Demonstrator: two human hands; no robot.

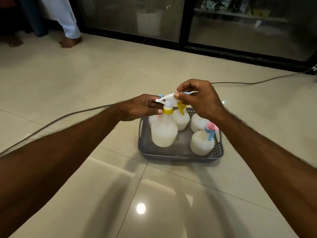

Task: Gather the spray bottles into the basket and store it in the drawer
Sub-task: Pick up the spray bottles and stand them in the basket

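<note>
Spray bottle with yellow collar [164,133] upright in grey basket [180,154] on tiled floor [85,79]. Left hand [139,107] grips its neck; right hand [197,98] pinches the white trigger head. Other bottles stand alongside.

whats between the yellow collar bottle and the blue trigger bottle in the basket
In the head view, only bare basket floor lies between the yellow-collared bottle and the blue-trigger bottle; the other bottles stand farther back.
</note>
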